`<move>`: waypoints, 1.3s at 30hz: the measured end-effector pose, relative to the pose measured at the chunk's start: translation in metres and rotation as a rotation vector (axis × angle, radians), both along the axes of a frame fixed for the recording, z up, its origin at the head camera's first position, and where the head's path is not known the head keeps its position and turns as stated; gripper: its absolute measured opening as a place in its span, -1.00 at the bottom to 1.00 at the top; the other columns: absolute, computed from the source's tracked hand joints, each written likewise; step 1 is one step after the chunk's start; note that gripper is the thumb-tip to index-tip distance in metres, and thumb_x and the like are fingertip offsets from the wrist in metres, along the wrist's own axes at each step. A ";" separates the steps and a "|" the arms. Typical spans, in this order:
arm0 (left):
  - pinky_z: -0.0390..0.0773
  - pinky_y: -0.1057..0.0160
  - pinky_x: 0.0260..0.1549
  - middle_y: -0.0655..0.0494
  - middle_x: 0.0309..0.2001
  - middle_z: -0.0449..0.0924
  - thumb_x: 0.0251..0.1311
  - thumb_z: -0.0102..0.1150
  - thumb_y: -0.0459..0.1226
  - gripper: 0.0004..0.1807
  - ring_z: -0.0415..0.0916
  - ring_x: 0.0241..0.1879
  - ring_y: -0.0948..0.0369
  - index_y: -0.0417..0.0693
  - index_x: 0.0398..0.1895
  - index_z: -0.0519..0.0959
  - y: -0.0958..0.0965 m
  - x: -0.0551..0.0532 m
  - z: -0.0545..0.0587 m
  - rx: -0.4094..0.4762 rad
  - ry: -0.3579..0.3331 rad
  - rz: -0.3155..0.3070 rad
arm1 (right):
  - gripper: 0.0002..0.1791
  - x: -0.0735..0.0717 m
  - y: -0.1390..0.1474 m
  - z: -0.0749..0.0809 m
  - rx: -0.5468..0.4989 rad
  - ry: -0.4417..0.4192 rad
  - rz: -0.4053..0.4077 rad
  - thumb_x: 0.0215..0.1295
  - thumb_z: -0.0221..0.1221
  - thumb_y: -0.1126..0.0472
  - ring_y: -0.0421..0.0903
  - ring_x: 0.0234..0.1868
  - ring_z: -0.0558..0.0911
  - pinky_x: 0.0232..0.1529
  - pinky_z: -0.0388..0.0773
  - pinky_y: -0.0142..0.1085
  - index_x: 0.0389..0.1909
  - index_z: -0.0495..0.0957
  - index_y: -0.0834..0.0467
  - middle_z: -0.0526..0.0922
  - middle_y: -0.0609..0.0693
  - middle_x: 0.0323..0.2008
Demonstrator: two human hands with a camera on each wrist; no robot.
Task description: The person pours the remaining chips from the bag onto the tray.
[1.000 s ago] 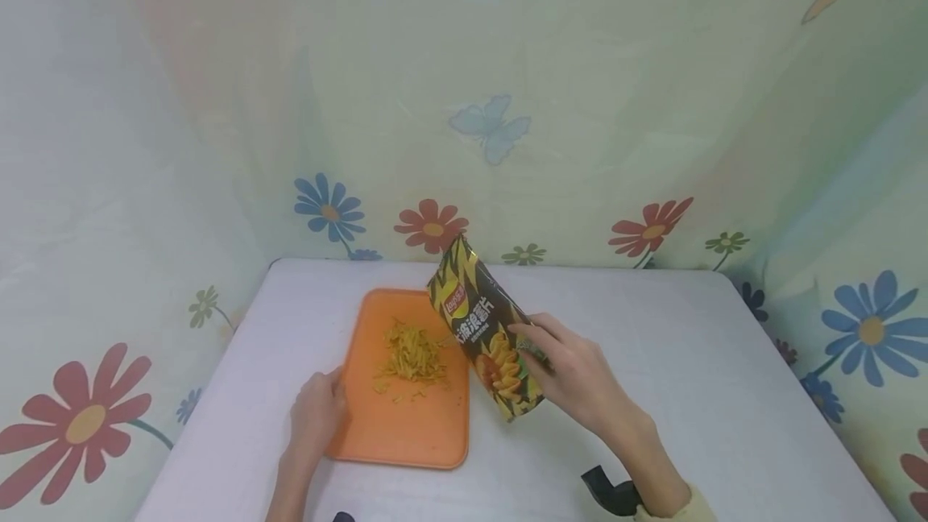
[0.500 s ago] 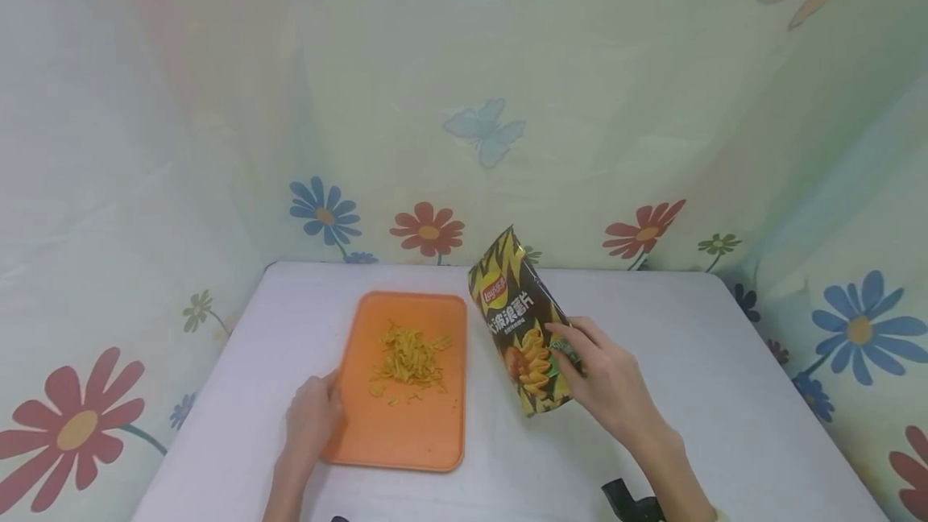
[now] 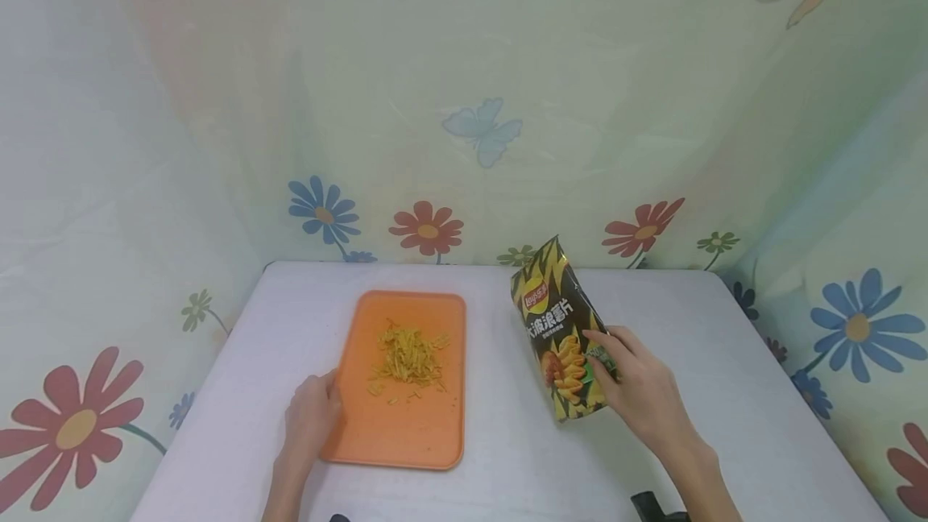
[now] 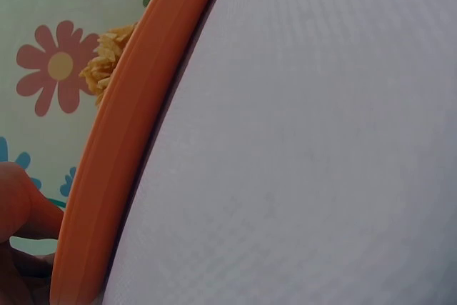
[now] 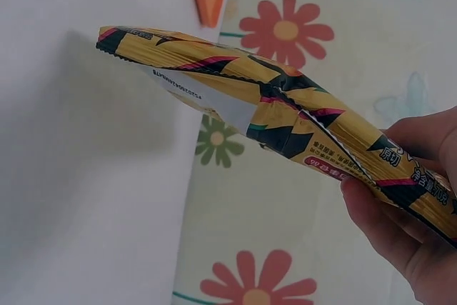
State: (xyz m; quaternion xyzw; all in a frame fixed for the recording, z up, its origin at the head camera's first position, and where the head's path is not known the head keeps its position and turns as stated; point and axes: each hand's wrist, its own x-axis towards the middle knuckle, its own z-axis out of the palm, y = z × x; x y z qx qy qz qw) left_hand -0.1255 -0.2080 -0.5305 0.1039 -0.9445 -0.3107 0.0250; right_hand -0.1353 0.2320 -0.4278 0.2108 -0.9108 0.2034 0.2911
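Note:
A black and yellow chip bag (image 3: 561, 337) with a Lay's label leans at a tilt in my right hand (image 3: 645, 385). Thumb and fingers pinch it along its right edge in the head view. The right wrist view shows the bag (image 5: 285, 105) edge-on, nearly flat. My left hand (image 3: 312, 416) grips the left edge of an orange tray (image 3: 406, 441); in the left wrist view its fingers (image 4: 25, 205) meet the tray's side wall (image 4: 136, 116). A loose pile of thin, broken yellow pieces (image 3: 408, 357) lies on the tray.
White cloth covers the table (image 3: 500, 441). Behind it hangs a flower-printed curtain (image 3: 486, 47). A black strap-like piece (image 3: 652, 506) shows by my right forearm, and a small dark object (image 3: 338, 518) sits at the lower frame edge.
My right hand has carried the chip bag rightward, off from over the tray's right side to beside it. My left hand stays at the tray's edge.

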 end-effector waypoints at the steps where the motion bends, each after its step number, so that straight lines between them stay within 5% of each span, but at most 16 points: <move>1: 0.29 0.28 -0.61 -0.19 -0.30 0.57 0.37 -0.01 -0.46 -0.57 0.26 -0.54 0.17 -0.49 0.26 0.50 0.000 0.000 0.000 -0.001 0.003 -0.003 | -0.45 0.000 0.003 -0.001 0.003 -0.001 -0.008 -0.11 0.52 0.52 -0.14 -0.38 0.60 -0.52 0.61 -0.29 0.00 0.68 0.24 0.62 0.05 -0.16; 24: 0.32 0.25 -0.62 -0.23 -0.29 0.59 0.34 0.04 -0.46 -0.58 0.29 -0.55 0.15 -0.47 0.24 0.53 -0.003 -0.004 -0.008 -0.013 0.023 0.006 | -0.48 -0.001 0.042 -0.010 0.117 0.032 -0.151 -0.15 0.51 0.51 -0.13 -0.58 0.51 -0.73 0.31 -0.36 -0.06 0.66 0.27 0.62 0.15 -0.19; 32: 0.34 0.25 -0.60 -0.22 -0.28 0.58 0.36 0.02 -0.45 -0.57 0.31 -0.53 0.15 -0.45 0.26 0.52 -0.003 -0.004 -0.011 -0.010 0.021 0.003 | -0.45 -0.001 0.038 -0.012 0.144 0.014 -0.093 -0.17 0.54 0.48 -0.11 -0.56 0.58 -0.69 0.37 -0.38 -0.04 0.68 0.22 0.65 0.14 -0.15; 39: 0.33 0.28 -0.58 -0.14 -0.33 0.54 0.39 0.01 -0.44 -0.57 0.32 -0.50 0.15 -0.46 0.28 0.50 -0.002 -0.005 -0.011 -0.016 0.006 0.012 | -0.35 0.002 0.029 -0.008 0.142 -0.199 -0.030 -0.02 0.54 0.38 -0.08 -0.40 0.62 -0.57 0.48 -0.32 0.17 0.60 0.13 0.60 0.18 0.04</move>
